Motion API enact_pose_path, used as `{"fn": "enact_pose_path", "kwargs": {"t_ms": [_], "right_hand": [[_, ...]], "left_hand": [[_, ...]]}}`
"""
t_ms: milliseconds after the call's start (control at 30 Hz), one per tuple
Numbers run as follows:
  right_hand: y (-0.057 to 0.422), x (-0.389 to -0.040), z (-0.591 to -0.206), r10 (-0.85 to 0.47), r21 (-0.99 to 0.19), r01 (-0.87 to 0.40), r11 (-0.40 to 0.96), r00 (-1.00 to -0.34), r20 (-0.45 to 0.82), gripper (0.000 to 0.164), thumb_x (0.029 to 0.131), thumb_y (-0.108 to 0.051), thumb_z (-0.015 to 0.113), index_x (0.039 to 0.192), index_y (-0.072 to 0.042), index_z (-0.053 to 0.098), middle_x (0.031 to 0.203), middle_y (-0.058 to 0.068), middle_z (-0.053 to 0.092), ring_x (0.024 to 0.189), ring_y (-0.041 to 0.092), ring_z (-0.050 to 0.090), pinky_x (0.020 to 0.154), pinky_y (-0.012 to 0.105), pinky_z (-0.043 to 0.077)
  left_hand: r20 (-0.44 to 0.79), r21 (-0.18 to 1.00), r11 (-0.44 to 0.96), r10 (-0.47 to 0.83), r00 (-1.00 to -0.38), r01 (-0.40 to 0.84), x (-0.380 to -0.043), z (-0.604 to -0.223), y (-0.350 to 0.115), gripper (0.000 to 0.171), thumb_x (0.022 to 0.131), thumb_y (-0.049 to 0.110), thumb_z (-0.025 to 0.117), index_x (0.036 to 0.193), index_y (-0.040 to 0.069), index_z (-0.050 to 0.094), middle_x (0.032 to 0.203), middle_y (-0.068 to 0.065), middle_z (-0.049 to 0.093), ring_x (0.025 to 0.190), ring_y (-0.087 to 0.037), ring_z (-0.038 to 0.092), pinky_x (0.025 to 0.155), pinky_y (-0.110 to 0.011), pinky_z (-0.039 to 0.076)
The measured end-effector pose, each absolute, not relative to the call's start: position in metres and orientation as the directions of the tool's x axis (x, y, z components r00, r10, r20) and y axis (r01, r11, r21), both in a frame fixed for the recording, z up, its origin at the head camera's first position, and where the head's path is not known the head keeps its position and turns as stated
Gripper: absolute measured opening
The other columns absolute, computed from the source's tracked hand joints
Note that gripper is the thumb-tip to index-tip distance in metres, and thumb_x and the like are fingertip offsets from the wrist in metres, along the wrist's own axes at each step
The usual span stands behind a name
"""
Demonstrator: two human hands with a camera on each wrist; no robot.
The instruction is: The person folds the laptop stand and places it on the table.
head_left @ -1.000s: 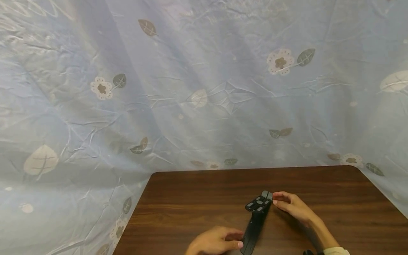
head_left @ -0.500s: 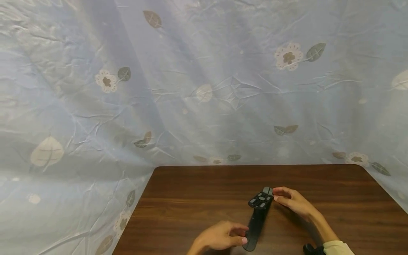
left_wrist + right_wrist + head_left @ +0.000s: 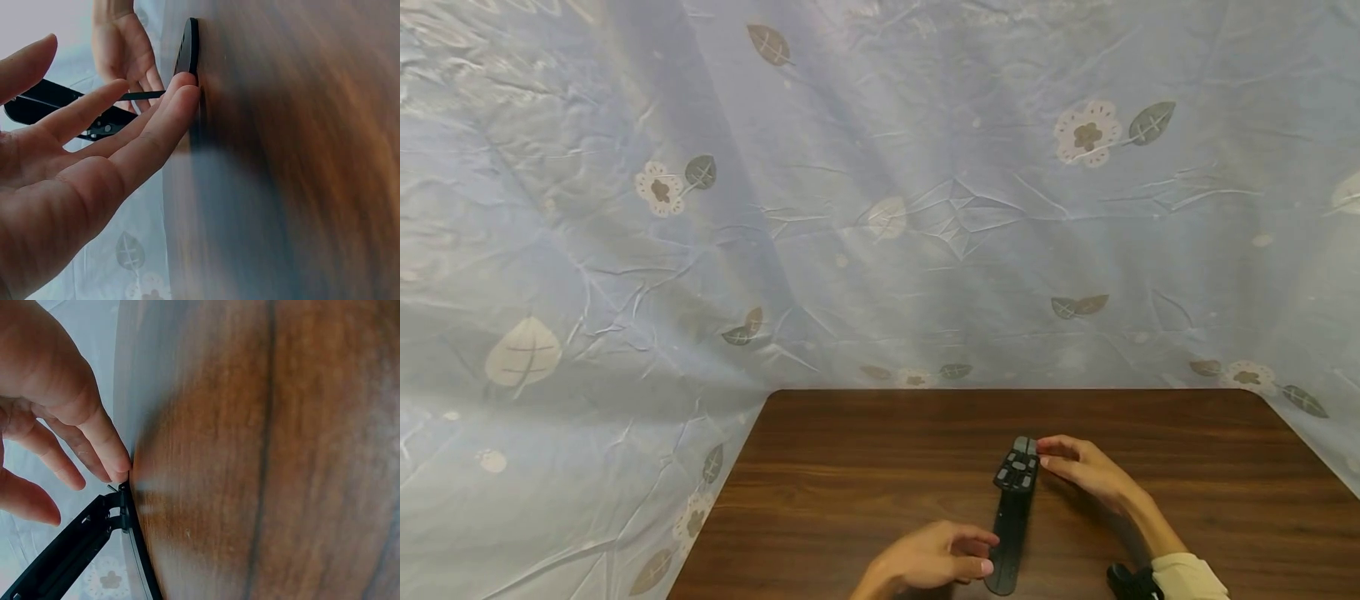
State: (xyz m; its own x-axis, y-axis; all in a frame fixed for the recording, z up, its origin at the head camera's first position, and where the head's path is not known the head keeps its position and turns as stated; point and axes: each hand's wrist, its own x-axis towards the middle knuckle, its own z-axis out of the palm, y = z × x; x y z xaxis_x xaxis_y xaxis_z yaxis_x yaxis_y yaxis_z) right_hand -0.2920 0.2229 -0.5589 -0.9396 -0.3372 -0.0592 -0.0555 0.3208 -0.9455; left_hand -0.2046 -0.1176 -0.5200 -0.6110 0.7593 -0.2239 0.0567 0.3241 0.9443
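Note:
A black folding stand (image 3: 1011,533) sits on the brown wooden table, its long bar running away from me. At its far end is a hinged plate (image 3: 1018,471) with several grey pads. My left hand (image 3: 934,554) is beside the near end, fingers extended and thumb apart, fingertips right at the bar's edge. In the left wrist view, the fingers (image 3: 140,140) are fairly straight in front of the stand. My right hand (image 3: 1088,472) has its fingertips at the far end. The right wrist view shows the fingers (image 3: 103,440) loosely bent, one fingertip at the hinge end of the base (image 3: 139,540).
The wooden table (image 3: 820,483) has rounded far corners. Behind it and on the left hangs a pale cloth (image 3: 850,292) printed with leaves and flowers. A black strap (image 3: 1131,581) and a cream sleeve (image 3: 1187,575) are at my right wrist.
The padded plate has swung more into line with the long bar, and the stand points more straight ahead. My left hand has shifted slightly right with the near end. The head view has moved a little.

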Motion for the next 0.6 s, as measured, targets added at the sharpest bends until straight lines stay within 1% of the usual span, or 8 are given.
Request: {"fn": "enact_pose_path", "kwargs": {"t_ms": [100,267,333,400,467,600], "right_hand": [[0.223,-0.293,-0.56,-0.344,-0.951,-0.055,0.306,-0.937,-0.056,0.053,0.11,-0.02,0.063,0.152,0.009,0.049,0.154,0.033,0.053,0.141,0.043,0.057,0.109,0.036,0.059],[0.221,-0.296,-0.559,-0.349,-0.952,-0.07,0.299,-0.936,-0.041,0.051,0.11,-0.018,0.062,0.151,0.01,0.05,0.154,0.034,0.052,0.142,0.044,0.056,0.107,0.028,0.059],[0.22,-0.296,-0.558,-0.352,-0.953,-0.07,0.296,-0.935,-0.041,0.051,0.11,-0.018,0.062,0.151,0.011,0.05,0.154,0.035,0.052,0.143,0.044,0.055,0.107,0.026,0.058],[0.219,-0.297,-0.557,-0.358,-0.952,-0.073,0.297,-0.933,-0.041,0.051,0.11,-0.017,0.061,0.15,0.012,0.049,0.154,0.036,0.051,0.143,0.046,0.054,0.107,0.027,0.058],[0.218,-0.297,-0.556,-0.356,-0.951,-0.07,0.301,-0.933,-0.045,0.051,0.11,-0.017,0.061,0.15,0.012,0.049,0.153,0.036,0.051,0.143,0.046,0.054,0.108,0.027,0.058],[0.215,-0.3,-0.554,-0.348,-0.941,-0.083,0.327,-0.937,-0.038,0.05,0.11,-0.017,0.062,0.15,0.01,0.051,0.152,0.033,0.055,0.141,0.044,0.056,0.104,0.026,0.058]], "left_hand": [[-0.242,0.949,0.315,0.742,-0.625,0.006,-0.202,-0.521,-0.114,0.045,0.108,0.016,0.064,0.15,-0.002,0.058,0.148,-0.027,0.063,0.124,-0.031,0.073,0.098,-0.04,0.065],[-0.261,0.954,0.293,0.725,-0.638,-0.057,-0.197,-0.522,-0.109,0.044,0.107,0.012,0.065,0.149,-0.002,0.059,0.147,-0.028,0.064,0.123,-0.034,0.073,0.101,-0.047,0.064],[-0.272,0.953,0.292,0.724,-0.634,-0.075,-0.196,-0.523,-0.108,0.044,0.107,0.012,0.065,0.149,-0.002,0.059,0.146,-0.027,0.064,0.123,-0.037,0.073,0.102,-0.048,0.063],[-0.284,0.953,0.288,0.728,-0.624,-0.097,-0.196,-0.524,-0.106,0.044,0.108,0.012,0.065,0.149,-0.001,0.059,0.147,-0.027,0.064,0.124,-0.038,0.072,0.104,-0.05,0.062],[-0.295,0.951,0.288,0.73,-0.616,-0.114,-0.196,-0.525,-0.105,0.044,0.108,0.012,0.064,0.15,-0.001,0.058,0.147,-0.026,0.064,0.126,-0.037,0.071,0.106,-0.051,0.061],[-0.308,0.949,0.286,0.736,-0.603,-0.134,-0.197,-0.525,-0.103,0.044,0.109,0.013,0.063,0.151,0.0,0.058,0.15,-0.024,0.063,0.128,-0.036,0.07,0.107,-0.051,0.06]]}}
